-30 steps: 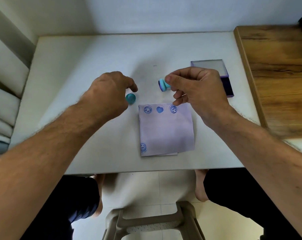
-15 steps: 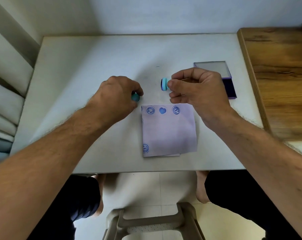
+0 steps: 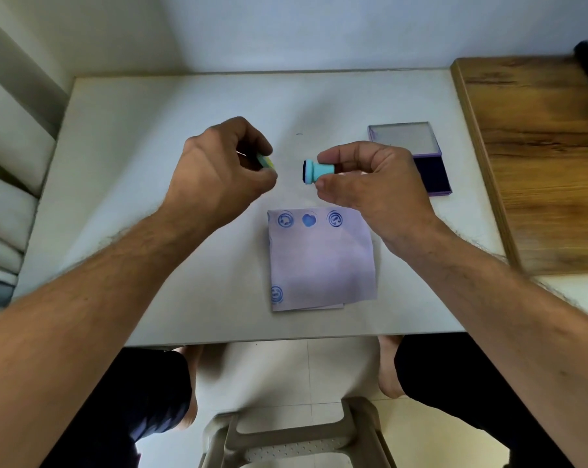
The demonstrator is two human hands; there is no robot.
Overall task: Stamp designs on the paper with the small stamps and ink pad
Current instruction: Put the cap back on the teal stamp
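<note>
Right hand: your right hand pinches a teal stamp by its handle between thumb and fingers, held sideways above the table, dark inked face toward your left.
Left hand: your left hand is curled shut on a small pale green-and-yellow piece; only its edge shows.
Paper: the lilac paper lies flat below both hands, three blue prints along its far edge, one at its near left corner.
Ink pad: the ink pad sits open just beyond your right hand, clear lid folded back.
Surroundings: white table; wooden board at right; stool under the table edge.
</note>
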